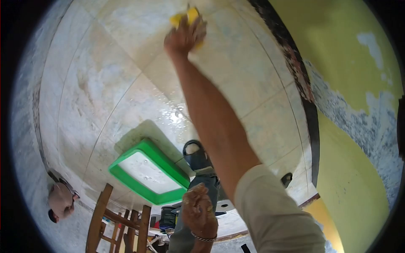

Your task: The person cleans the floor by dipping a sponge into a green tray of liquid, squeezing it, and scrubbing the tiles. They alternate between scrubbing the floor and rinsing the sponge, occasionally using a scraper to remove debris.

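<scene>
My right hand (pixel 185 36) reaches far out at the top of the view, pressing a yellow cloth (pixel 177 19) against the wet tiled floor (pixel 139 50). Parts of the cloth stick out around the fingers, somewhat blurred. Close to my body, my left hand (pixel 199 211) is curled closed over my trouser leg, with a bracelet at the wrist and what looks like suds on the skin. Whether anything is inside its fingers is hidden. Left of my sandalled foot (pixel 195 155) sits a green tray (pixel 147 196) holding whitish liquid with bubbles.
A wooden chair or stool (pixel 99 217) stands at lower left. Beyond it, another person (pixel 61 200) is at the left edge. On the right, a yellow-green wall (pixel 346 139) with peeling paint meets the floor along a dark skirting (pixel 310 122).
</scene>
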Demonstrator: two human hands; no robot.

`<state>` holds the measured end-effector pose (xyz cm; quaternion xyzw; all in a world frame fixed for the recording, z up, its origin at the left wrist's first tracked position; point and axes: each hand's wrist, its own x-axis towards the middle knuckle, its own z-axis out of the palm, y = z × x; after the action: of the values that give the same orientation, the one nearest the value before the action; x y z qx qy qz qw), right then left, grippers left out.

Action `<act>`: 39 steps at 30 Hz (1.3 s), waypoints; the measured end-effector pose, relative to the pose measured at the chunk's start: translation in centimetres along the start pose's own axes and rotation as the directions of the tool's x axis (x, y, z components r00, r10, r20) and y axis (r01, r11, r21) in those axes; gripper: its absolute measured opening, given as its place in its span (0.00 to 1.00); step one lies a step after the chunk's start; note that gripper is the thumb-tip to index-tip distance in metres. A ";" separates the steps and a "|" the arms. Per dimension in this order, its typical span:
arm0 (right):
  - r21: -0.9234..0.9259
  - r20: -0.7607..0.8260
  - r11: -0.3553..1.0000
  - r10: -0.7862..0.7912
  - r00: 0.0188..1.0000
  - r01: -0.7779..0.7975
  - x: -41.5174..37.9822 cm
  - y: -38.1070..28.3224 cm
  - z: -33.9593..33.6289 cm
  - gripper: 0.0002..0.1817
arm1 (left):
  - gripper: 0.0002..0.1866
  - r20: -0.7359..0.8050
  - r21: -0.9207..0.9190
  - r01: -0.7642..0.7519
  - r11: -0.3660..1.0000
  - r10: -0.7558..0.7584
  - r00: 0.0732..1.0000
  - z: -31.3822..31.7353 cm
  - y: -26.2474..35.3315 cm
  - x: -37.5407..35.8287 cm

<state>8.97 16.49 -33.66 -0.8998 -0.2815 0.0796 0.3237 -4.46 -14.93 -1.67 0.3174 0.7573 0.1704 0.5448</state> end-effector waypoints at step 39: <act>0.495 0.849 0.860 -0.449 -0.277 0.124 -45.3 -10.4 -16.7 0.10 | 0.15 0.322 0.275 0.002 0.961 -0.094 0.942 2.4 -4.2 -5.0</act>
<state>-27.88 -11.19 -15.90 -0.3689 -0.6226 0.6839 0.0923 -2.40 -21.54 -1.47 0.3941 0.6783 -0.0041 0.6202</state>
